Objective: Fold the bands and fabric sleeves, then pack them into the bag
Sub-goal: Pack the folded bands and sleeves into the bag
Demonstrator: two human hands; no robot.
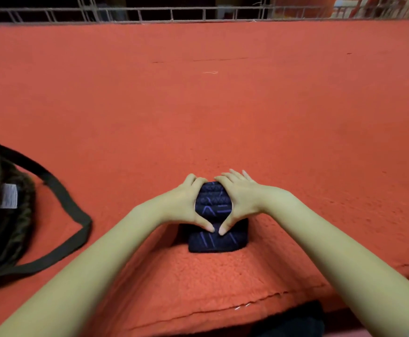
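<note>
A folded dark navy fabric sleeve [213, 203] with purple line patterns lies on the red cloth near the front middle. My left hand [186, 203] grips its left side and my right hand [240, 203] grips its right side. Both thumbs meet on the lower fold, and the fingers wrap over the far end. The dark bag [1, 203] lies at the left edge, its mouth showing a pale lining and a white label, with its black strap [69, 210] looping out toward the sleeve.
The red cloth [223, 105] covers a wide table and drops off at the front edge near me. A metal wire rail [198, 15] runs along the far side. Something dark [293, 322] sits below the front edge.
</note>
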